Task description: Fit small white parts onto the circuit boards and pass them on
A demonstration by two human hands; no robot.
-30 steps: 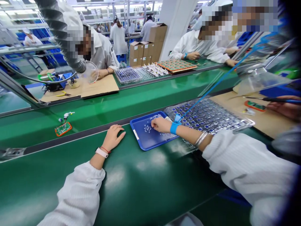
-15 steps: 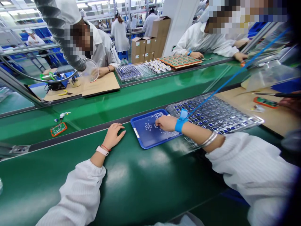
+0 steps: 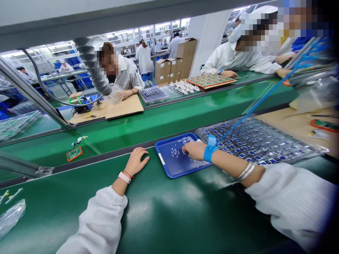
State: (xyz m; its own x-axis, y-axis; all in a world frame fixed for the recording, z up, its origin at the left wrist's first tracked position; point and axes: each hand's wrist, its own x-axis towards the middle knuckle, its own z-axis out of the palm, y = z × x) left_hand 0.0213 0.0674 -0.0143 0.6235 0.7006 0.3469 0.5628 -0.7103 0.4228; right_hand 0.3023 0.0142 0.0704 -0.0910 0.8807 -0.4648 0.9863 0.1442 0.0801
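Observation:
My right hand rests in a blue plastic tray, its fingertips among scattered small white parts. A blue wrist strap circles that wrist, with a blue cord running up and away to the right. My left hand lies flat on the green bench with fingers apart, holding nothing, just left of the tray. A clear plastic tray of small blue-and-silver components sits beyond my right forearm.
A green conveyor belt runs behind the tray, carrying a small circuit board. Beyond it, co-workers in white coats sit at benches with component trays. Cardboard boxes are stacked at the back. A tan work mat lies at right.
The whole view has tilted and shifted as my head moved. Both hands stay in about the same places, the right in the tray and the left on the bench.

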